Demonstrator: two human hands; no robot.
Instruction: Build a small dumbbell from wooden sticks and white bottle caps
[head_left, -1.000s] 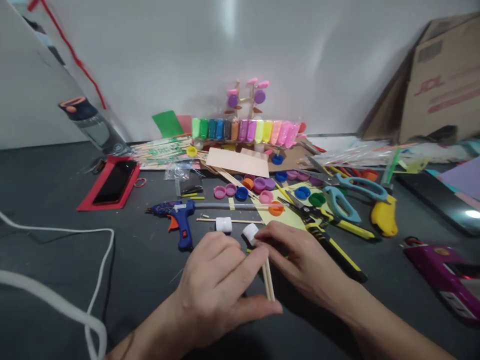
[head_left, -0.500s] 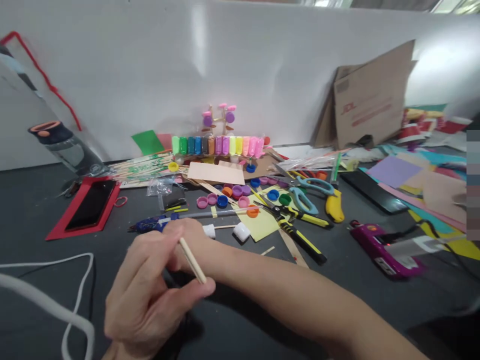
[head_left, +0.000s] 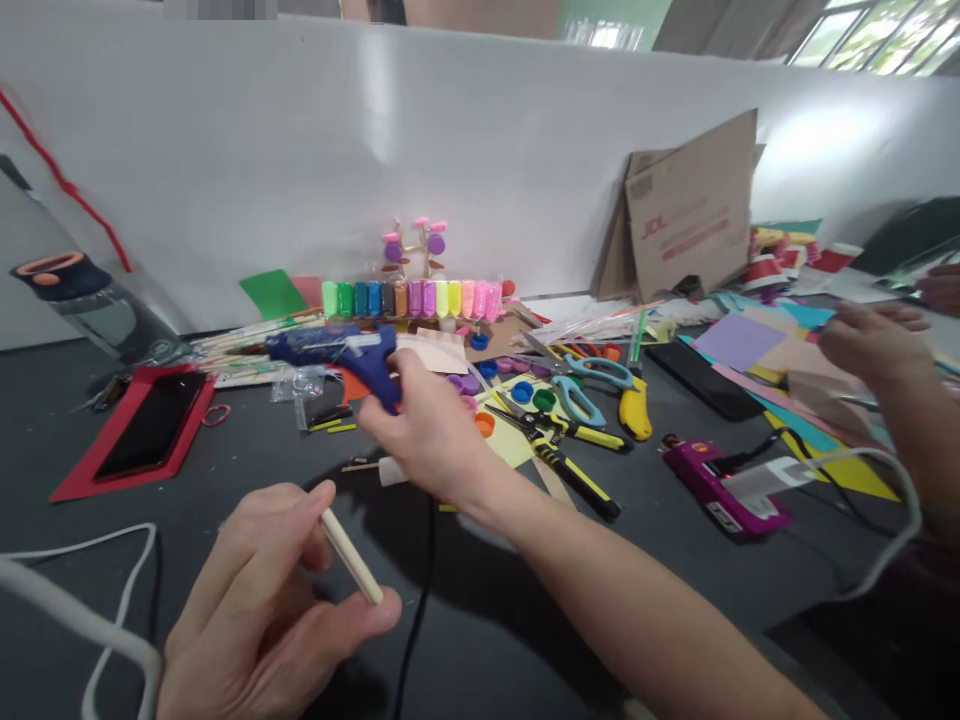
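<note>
Between the thumb and fingertips of my left hand (head_left: 262, 600) is a short wooden stick (head_left: 351, 556), pinched by its two ends. My right hand (head_left: 431, 425) is wrapped round the handle of a blue glue gun (head_left: 334, 352), raised off the table with its nozzle pointing left. An orange trigger (head_left: 355, 386) shows under the gun's body. The gun's black cord (head_left: 421, 600) runs down over the dark table. A white cylinder (head_left: 391, 471) with a thin stick lies below my right wrist, partly covered by it.
Yellow-black pliers (head_left: 570, 460), blue-handled scissors (head_left: 592, 380) and coloured caps (head_left: 544, 399) lie mid-table. A purple power strip (head_left: 724, 490) is at right. A phone (head_left: 154, 420) on red paper and a bottle (head_left: 97, 310) stand left. Another person's hand (head_left: 870, 340) is over coloured paper.
My right hand has lifted the glue gun off the table. My left hand still pinches the stick, now slightly lower left. Another person's hand has come in at right, and the view has shifted.
</note>
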